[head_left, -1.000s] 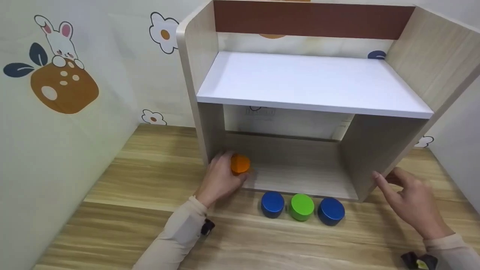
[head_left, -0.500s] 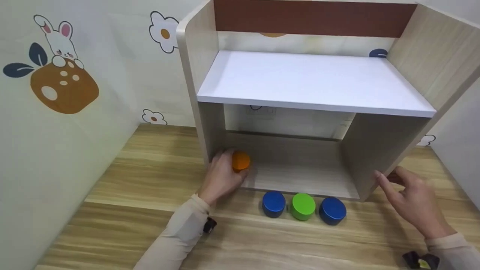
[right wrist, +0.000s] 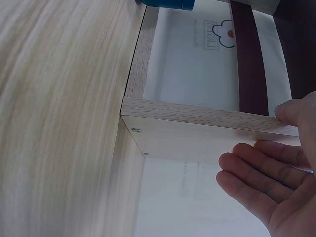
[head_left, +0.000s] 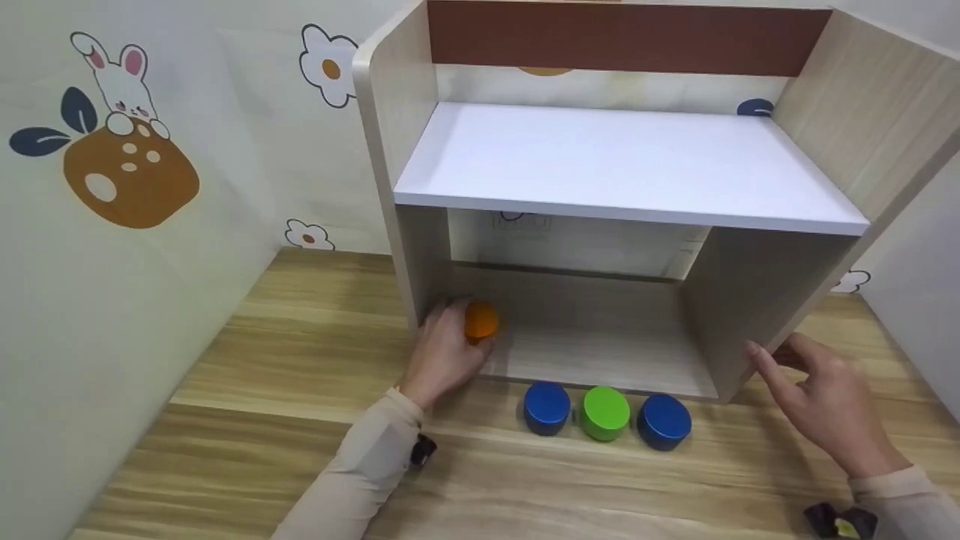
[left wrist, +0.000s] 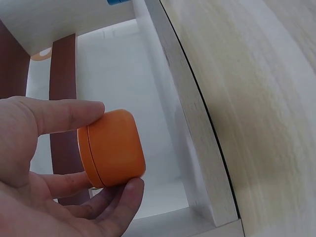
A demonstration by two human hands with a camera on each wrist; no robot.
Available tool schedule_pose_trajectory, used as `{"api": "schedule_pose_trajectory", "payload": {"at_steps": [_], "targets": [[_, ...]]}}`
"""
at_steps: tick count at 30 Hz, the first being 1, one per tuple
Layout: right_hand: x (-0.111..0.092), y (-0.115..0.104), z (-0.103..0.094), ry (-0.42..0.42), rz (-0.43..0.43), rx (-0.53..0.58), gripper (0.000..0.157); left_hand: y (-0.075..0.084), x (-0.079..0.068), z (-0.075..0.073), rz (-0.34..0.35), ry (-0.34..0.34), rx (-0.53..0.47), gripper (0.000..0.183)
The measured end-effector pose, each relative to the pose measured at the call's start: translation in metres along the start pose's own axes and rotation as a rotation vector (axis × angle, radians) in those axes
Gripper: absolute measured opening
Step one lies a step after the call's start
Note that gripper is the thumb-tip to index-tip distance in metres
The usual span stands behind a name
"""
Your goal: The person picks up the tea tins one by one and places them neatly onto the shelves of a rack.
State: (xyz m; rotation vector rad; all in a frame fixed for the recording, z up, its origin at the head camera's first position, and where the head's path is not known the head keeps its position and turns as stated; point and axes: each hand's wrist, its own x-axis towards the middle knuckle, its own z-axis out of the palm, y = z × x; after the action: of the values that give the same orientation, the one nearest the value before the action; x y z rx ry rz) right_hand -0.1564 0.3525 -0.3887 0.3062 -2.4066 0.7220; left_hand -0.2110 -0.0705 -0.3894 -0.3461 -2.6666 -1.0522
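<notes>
My left hand (head_left: pixel 444 352) grips an orange round lidded tin (head_left: pixel 481 321) at the left end of the shelf unit's lower compartment. In the left wrist view, thumb and fingers curl round the tin (left wrist: pixel 116 148), and the seam of its lid shows. My right hand (head_left: pixel 832 405) holds the front edge of the unit's right side panel (right wrist: pixel 207 116), thumb on the inner side and fingers on the outer side. A blue tin (head_left: pixel 547 409), a green tin (head_left: pixel 605 413) and another blue tin (head_left: pixel 664 422) stand in a row on the table before the unit.
The shelf unit has a white upper shelf (head_left: pixel 622 165) above the lower compartment floor (head_left: pixel 600 345), and a brown back strip (head_left: pixel 622 37). It stands on a wood-grain table (head_left: pixel 300 375). Walls with printed flowers and a rabbit enclose the table at left and back.
My left hand and the orange tin have shifted slightly deeper into the lower compartment. My right hand keeps its hold on the side panel, and the row of tins stays put.
</notes>
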Motion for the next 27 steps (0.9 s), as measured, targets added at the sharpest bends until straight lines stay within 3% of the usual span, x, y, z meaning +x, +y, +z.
{"api": "schedule_pose_trajectory", "payload": {"at_steps": [10, 27], "targets": [[-0.0013, -0.0009, 0.0014, 0.014, -0.004, 0.017, 0.009, -0.0003, 0.0027, 0.0000, -0.022, -0.015, 0.005, 0.052], [-0.0002, -0.0011, 0.0002, -0.008, -0.003, 0.011, 0.017, -0.0064, 0.0015, 0.0079, -0.036, -0.050, 0.016, 0.053]]}}
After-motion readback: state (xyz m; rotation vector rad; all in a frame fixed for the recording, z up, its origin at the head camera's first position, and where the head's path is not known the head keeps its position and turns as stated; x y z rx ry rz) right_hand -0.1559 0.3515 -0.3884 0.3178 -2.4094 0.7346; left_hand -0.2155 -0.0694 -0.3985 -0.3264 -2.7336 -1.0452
